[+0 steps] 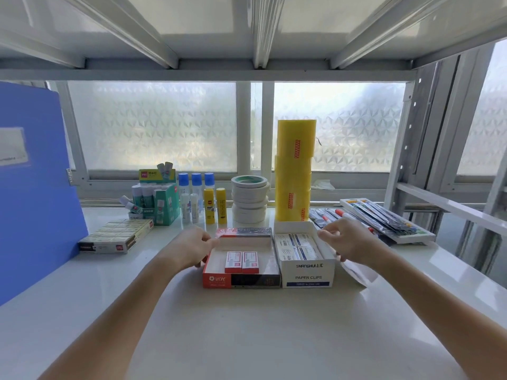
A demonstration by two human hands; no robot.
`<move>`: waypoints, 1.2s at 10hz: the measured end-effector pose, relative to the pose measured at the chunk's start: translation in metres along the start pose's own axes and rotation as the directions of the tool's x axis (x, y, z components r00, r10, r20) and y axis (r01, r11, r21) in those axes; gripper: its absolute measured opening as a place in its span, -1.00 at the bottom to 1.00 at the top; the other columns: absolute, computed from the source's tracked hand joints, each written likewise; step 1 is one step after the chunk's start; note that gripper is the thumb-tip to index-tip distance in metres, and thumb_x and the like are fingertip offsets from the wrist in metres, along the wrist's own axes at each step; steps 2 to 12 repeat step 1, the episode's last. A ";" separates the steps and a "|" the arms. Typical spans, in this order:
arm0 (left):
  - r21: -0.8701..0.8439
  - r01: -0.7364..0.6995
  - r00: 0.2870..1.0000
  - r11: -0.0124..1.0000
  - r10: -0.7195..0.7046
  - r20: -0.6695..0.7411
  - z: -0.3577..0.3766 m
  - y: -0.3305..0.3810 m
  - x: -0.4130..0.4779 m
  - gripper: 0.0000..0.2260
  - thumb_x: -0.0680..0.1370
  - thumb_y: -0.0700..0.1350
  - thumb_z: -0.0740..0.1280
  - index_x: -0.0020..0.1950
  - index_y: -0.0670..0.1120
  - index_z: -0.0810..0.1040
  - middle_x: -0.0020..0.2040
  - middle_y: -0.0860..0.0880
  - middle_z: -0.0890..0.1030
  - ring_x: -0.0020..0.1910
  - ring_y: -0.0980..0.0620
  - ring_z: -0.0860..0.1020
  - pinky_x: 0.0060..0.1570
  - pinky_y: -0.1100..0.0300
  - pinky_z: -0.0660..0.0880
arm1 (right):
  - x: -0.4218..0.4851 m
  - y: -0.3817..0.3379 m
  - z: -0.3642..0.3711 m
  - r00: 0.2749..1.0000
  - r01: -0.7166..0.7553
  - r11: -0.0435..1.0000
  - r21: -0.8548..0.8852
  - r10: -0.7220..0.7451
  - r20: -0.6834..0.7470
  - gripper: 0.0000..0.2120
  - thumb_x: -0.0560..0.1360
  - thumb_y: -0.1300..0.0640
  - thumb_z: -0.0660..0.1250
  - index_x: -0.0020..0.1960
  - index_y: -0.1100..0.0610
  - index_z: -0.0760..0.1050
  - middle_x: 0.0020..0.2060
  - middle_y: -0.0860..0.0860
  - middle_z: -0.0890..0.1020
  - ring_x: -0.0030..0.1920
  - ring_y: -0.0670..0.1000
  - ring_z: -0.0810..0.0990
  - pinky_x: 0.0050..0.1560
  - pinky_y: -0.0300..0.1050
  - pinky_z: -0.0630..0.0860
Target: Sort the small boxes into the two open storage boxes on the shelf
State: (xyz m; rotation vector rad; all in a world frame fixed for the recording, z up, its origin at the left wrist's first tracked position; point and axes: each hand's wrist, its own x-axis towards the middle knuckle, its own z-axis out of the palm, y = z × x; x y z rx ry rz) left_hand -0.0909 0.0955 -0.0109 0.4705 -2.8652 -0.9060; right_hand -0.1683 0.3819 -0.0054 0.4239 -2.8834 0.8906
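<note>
Two open storage boxes stand side by side on the white shelf. The red and black storage box (241,280) on the left holds two small red and white boxes (242,262). The white storage box (308,272) marked PAPER CLIPS is packed with several small white and blue boxes (297,246). My left hand (192,246) grips the left wall of the red and black box. My right hand (345,238) touches the right wall of the white box, fingers curled on its rim.
A blue folder (33,187) stands at the left, with a flat carton of staples (115,235) beside it. Behind the boxes are glue sticks (210,205), white tape rolls (249,198) and tall yellow tape rolls (293,171). Marker packs (384,218) lie at the right.
</note>
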 end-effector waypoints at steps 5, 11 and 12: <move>0.087 -0.149 0.978 0.985 0.160 -0.133 -0.024 -0.002 -0.013 -0.70 0.61 -0.06 0.26 0.29 -0.13 0.57 0.02 -0.11 0.66 -0.15 0.05 0.56 -0.12 0.23 0.53 | -0.008 -0.003 -0.019 0.972 0.072 0.989 -0.132 -0.099 -0.212 -0.60 0.51 -0.06 0.28 -0.24 0.26 0.62 -0.18 0.22 0.72 -0.13 0.19 0.68 -0.07 0.06 0.61; 0.087 -0.149 0.978 0.985 0.160 -0.133 -0.024 -0.002 -0.013 -0.70 0.61 -0.06 0.26 0.29 -0.13 0.57 0.02 -0.11 0.66 -0.15 0.05 0.56 -0.12 0.23 0.53 | -0.008 -0.003 -0.019 0.972 0.072 0.989 -0.132 -0.099 -0.212 -0.60 0.51 -0.06 0.28 -0.24 0.26 0.62 -0.18 0.22 0.72 -0.13 0.19 0.68 -0.07 0.06 0.61; 0.087 -0.149 0.978 0.985 0.160 -0.133 -0.024 -0.002 -0.013 -0.70 0.61 -0.06 0.26 0.29 -0.13 0.57 0.02 -0.11 0.66 -0.15 0.05 0.56 -0.12 0.23 0.53 | -0.008 -0.003 -0.019 0.972 0.072 0.989 -0.132 -0.099 -0.212 -0.60 0.51 -0.06 0.28 -0.24 0.26 0.62 -0.18 0.22 0.72 -0.13 0.19 0.68 -0.07 0.06 0.61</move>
